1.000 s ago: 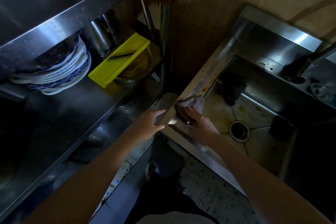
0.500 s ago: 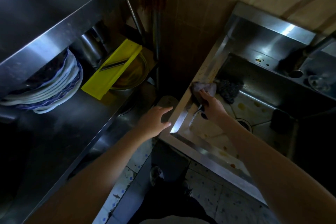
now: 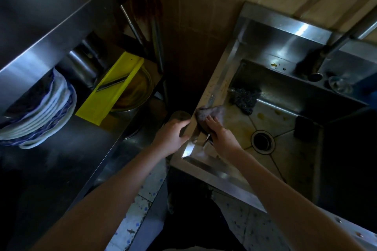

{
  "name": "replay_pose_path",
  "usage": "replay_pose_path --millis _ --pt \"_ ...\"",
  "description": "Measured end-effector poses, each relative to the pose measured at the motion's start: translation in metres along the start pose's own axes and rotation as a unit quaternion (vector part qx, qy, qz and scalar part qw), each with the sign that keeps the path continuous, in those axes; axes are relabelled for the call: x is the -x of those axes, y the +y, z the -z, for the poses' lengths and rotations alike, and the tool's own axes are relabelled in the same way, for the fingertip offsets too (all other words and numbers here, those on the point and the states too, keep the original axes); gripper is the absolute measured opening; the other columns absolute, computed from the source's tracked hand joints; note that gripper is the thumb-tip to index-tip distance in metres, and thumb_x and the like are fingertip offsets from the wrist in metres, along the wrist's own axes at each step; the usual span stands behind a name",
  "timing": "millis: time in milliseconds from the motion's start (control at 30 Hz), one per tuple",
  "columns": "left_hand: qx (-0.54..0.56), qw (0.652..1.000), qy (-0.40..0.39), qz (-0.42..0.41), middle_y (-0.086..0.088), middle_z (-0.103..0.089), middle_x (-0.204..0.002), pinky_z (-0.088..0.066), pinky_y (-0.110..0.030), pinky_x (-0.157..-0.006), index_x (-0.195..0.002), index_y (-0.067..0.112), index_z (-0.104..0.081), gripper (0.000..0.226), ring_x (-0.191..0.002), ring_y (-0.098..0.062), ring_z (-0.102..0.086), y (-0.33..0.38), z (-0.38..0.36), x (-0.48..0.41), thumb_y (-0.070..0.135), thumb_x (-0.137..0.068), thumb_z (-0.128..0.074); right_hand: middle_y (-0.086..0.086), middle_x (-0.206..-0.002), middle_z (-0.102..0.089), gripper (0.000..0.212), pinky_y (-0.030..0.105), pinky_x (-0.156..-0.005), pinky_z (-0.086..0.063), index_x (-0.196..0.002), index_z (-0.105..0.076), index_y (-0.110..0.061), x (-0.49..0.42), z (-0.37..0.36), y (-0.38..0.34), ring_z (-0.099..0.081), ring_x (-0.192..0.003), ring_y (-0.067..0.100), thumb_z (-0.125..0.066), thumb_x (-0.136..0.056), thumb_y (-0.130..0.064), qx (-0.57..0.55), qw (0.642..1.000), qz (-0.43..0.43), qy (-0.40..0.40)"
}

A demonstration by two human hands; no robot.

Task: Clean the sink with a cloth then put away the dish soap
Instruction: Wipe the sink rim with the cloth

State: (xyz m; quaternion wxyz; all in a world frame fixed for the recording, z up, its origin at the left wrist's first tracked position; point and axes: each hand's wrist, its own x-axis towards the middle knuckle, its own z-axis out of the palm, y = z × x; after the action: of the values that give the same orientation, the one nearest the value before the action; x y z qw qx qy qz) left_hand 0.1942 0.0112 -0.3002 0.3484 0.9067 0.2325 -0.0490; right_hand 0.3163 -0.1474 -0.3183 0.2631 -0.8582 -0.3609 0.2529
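1. Wiping the sink (image 3: pixel 216 87): pressing the cloth (image 3: pixel 210 113) onto its left rim with the right hand (image 3: pixel 221 136), fingers laid flat.
2. Bracing with the left hand (image 3: pixel 171 134) just outside that rim; grip unclear.
3. Next, probably: sweeping onward, keeping pressure.
4. Drawn back along the rim since half a second ago, away from the scouring pad (image 3: pixel 244 98).

The left forearm (image 3: pixel 106 195) and the right forearm (image 3: pixel 285 193) are shown bare from the left hand (image 3: pixel 171 136) and the right hand (image 3: pixel 222 138) back to the lower frame edge. Below the hands, between the forearms, dark clothing (image 3: pixel 195 224) is seen, its cut lost in shadow. Beneath it, a pale strip of fabric (image 3: pixel 193 249) is glimpsed.
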Motion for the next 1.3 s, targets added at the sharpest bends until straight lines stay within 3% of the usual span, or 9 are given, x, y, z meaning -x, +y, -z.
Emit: replay_pose_path --millis 133,467,633,733,833,967,1067,1167,1300 --pt "0.012 1.0 0.0 -0.002 -0.004 -0.051 -0.128 -0.046 -0.034 -0.086 -0.139 0.032 -0.04 0.054 -0.116 -0.021 -0.05 0.0 0.001 -0.002 0.035 -0.089 -0.059 0.001 -0.156 -0.027 0.053 0.034 -0.118 -0.025 -0.147 -0.034 -0.018 -0.015 0.01 0.005 -0.024 -0.144 0.018 -0.043 -0.097 -0.005 -0.001 1.0 0.021 0.011" --pt "0.014 0.999 0.002 0.039 -0.002 -0.047 -0.133 -0.043 -0.033 -0.094 -0.141 0.035 -0.035 0.057 -0.124 -0.02 -0.045 0.007 -0.005 -0.019 0.034 -0.089 -0.058 0.004 -0.158 -0.02 0.061 0.037 -0.114 -0.031 -0.149 -0.026 -0.021 -0.078 0.046 0.03 -0.031 -0.141 0.031 -0.05 -0.094 -0.008 0.067 0.998 -0.012 -0.014" --pt "0.012 0.999 0.013 0.034 -0.002 -0.047 -0.133 -0.041 -0.024 -0.084 -0.142 0.034 -0.034 0.057 -0.121 -0.02 -0.048 0.009 -0.006 -0.033 0.033 -0.09 -0.058 0.002 -0.159 -0.018 0.054 0.044 -0.112 -0.034 -0.148 -0.029 -0.017 -0.104 0.062 0.033 -0.032 -0.139 0.033 -0.042 -0.096 -0.005 0.062 0.998 -0.006 0.006" --pt "0.009 0.999 0.024 0.026 -0.002 -0.049 -0.129 -0.04 -0.021 -0.079 -0.142 0.033 -0.035 0.057 -0.116 -0.019 -0.051 0.013 -0.005 -0.039 0.032 -0.089 -0.058 0.014 -0.154 -0.026 0.061 0.038 -0.105 -0.037 -0.15 -0.021 -0.018 -0.116 0.07 0.032 -0.044 -0.13 0.037 -0.044 -0.095 -0.003 0.039 0.998 -0.042 0.002" --pt "0.006 0.999 0.023 0.022 -0.002 -0.049 -0.13 -0.043 -0.022 -0.079 -0.142 0.033 -0.035 0.057 -0.114 -0.019 -0.053 0.016 -0.004 -0.043 0.032 -0.089 -0.059 0.025 -0.143 -0.039 0.067 0.041 -0.095 -0.044 -0.151 -0.017 -0.021 -0.117 0.073 0.028 -0.053 -0.117 0.042 -0.047 -0.094 -0.004 -0.002 0.997 -0.076 0.008" --pt "0.002 0.999 0.022 0.022 -0.004 -0.047 -0.134 -0.044 -0.029 -0.089 -0.142 0.031 -0.036 0.058 -0.121 -0.021 -0.049 0.018 -0.001 -0.044 0.032 -0.089 -0.059 0.014 -0.157 -0.022 0.071 0.036 -0.108 -0.034 -0.151 -0.016 -0.026 -0.103 0.065 0.026 -0.037 -0.135 0.038 -0.046 -0.092 -0.001 -0.006 0.999 -0.044 -0.009" --pt "0.026 0.999 0.03 0.016 -0.002 -0.049 -0.131 -0.039 -0.021 -0.082 -0.14 0.031 -0.039 0.055 -0.116 -0.019 -0.051 0.021 0.0 -0.043 0.031 -0.088 -0.06 0.007 -0.16 -0.011 0.067 0.028 -0.114 -0.018 -0.15 -0.019 -0.029 -0.088 0.053 0.028 -0.018 -0.145 0.03 -0.042 -0.094 -0.002 0.0 1.0 -0.006 -0.016" --pt "0.038 0.999 0.036 0.007 0.0 -0.052 -0.127 -0.04 -0.023 -0.079 -0.138 0.032 -0.042 0.052 -0.113 -0.017 -0.053 0.022 0.001 -0.04 0.032 -0.089 -0.059 0.0 -0.16 -0.01 0.066 0.035 -0.121 -0.011 -0.149 -0.02 -0.034 -0.07 0.038 0.029 -0.006 -0.147 0.02 -0.041 -0.096 -0.002 -0.015 0.999 0.025 -0.015" --pt "0.039 0.998 0.035 0.022 -0.002 -0.051 -0.129 -0.045 -0.03 -0.089 -0.138 0.03 -0.043 0.053 -0.115 -0.02 -0.052 0.023 0.001 -0.038 0.029 -0.088 -0.06 -0.011 -0.159 -0.003 0.083 0.03 -0.118 -0.002 -0.148 -0.013 -0.044 -0.052 0.026 0.026 0.008 -0.142 0.005 -0.036 -0.09 0.012 -0.003 0.998 0.054 -0.029"
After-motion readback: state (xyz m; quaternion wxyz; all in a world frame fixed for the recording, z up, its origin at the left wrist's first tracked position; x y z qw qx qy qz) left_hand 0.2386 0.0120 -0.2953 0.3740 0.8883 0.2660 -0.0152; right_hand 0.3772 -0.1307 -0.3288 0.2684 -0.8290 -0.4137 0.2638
